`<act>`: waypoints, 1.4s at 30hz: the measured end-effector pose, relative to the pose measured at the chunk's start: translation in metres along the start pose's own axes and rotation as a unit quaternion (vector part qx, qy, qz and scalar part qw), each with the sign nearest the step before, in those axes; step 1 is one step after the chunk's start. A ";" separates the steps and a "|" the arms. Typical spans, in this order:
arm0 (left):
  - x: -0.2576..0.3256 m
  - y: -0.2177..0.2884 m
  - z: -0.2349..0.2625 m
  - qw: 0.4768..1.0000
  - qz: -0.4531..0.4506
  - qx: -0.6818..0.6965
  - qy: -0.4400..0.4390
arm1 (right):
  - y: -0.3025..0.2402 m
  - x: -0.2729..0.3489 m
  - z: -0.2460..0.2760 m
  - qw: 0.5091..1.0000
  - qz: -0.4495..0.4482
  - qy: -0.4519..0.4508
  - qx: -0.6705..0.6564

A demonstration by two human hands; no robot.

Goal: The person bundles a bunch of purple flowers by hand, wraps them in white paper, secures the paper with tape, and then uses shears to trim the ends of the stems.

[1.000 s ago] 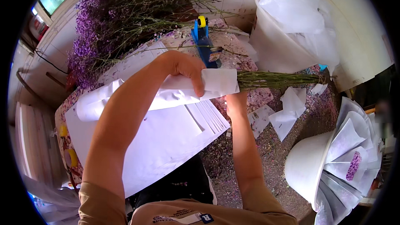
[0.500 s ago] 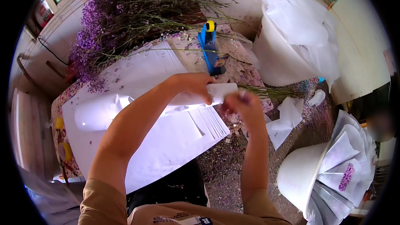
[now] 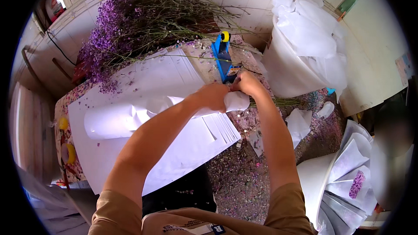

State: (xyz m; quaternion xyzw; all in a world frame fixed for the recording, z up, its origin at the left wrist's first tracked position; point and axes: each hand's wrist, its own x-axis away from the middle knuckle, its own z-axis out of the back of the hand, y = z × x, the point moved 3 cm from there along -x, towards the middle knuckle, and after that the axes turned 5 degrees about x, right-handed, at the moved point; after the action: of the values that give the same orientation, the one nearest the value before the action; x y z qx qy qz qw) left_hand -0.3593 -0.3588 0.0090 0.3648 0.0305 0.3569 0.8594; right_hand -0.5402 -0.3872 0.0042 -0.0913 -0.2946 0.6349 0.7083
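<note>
A bouquet rolled in white paper (image 3: pixel 111 121) lies across a stack of flat white sheets (image 3: pixel 176 148). Green stems (image 3: pixel 285 102) stick out of its right end. My left hand (image 3: pixel 212 97) is closed around the roll near that end. My right hand (image 3: pixel 246 83) is pinched just above the roll, its fingertips meeting those of my left hand. Whatever it pinches is too small to make out. Right behind both hands stands a blue tape dispenser (image 3: pixel 223 58) with a yellow-cored roll (image 3: pixel 225 37).
Loose purple flowers (image 3: pixel 109 30) with long stems are heaped at the back left. A white tub (image 3: pixel 283 67) of white wrapping stands at the back right. Another tub (image 3: pixel 311 182) with wrapped bouquets is at the lower right. Tape rolls (image 3: pixel 68 153) lie at the left edge.
My right hand has moved from the stem end up and back to the tape dispenser, beside my left hand. My left hand stays on the paper roll.
</note>
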 end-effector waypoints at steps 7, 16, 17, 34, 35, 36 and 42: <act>0.062 0.052 -0.013 0.988 -0.006 -0.094 0.125 | 0.004 0.090 0.007 0.936 0.247 0.251 -0.001; 0.151 0.092 -0.043 0.979 -0.094 -0.120 0.132 | -0.061 0.208 -0.032 0.954 0.166 -0.053 0.246; 0.155 0.090 -0.045 0.981 -0.078 -0.123 0.127 | -0.052 0.205 -0.036 0.951 0.214 -0.035 0.220; 0.745 -0.244 -0.056 0.544 0.612 -0.090 0.567 | -0.172 0.161 -0.145 0.917 0.303 -0.041 0.257; 0.761 -0.249 -0.068 0.524 0.659 -0.106 0.529 | -0.174 0.159 -0.147 0.916 0.309 -0.058 0.250; 0.785 -0.261 -0.085 0.521 0.660 -0.111 0.530 | -0.183 0.160 -0.153 0.913 0.321 -0.079 0.241; 0.821 -0.295 -0.127 0.599 0.565 -0.240 0.514 | -0.225 0.197 -0.163 0.904 0.387 0.039 0.178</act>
State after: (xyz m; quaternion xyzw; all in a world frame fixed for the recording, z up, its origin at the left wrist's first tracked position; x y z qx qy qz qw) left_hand 0.3855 0.0986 -0.1045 -0.1536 0.1681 0.8942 0.3855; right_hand -0.2588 -0.1993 0.0445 -0.0954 -0.0903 0.8967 0.4226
